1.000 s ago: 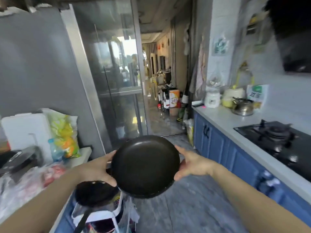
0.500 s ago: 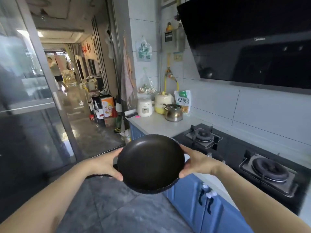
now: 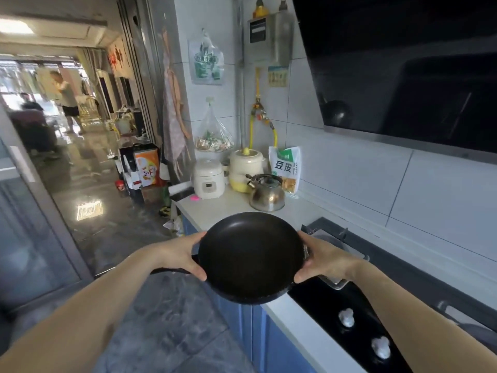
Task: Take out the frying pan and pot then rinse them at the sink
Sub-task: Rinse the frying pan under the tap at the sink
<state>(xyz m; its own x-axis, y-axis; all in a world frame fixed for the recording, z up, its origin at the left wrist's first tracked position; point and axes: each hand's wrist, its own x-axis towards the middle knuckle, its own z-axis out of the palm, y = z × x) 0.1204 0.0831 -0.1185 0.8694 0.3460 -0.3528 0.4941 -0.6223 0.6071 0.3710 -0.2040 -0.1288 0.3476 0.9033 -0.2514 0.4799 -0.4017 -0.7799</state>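
Frying pan [image 3: 251, 258] | left hand [image 3: 178, 254], right hand [image 3: 324, 261] fingers clamped on rim | above counter [image 3: 215, 208] edge

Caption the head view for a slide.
Both hands, left and right, hold a black frying pan by its rim beside the stove.

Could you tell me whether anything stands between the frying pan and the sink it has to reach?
That cannot be judged: no sink shows in this view. Both hands, left hand and right hand, grip the frying pan by its rim, above the counter edge beside the stove.
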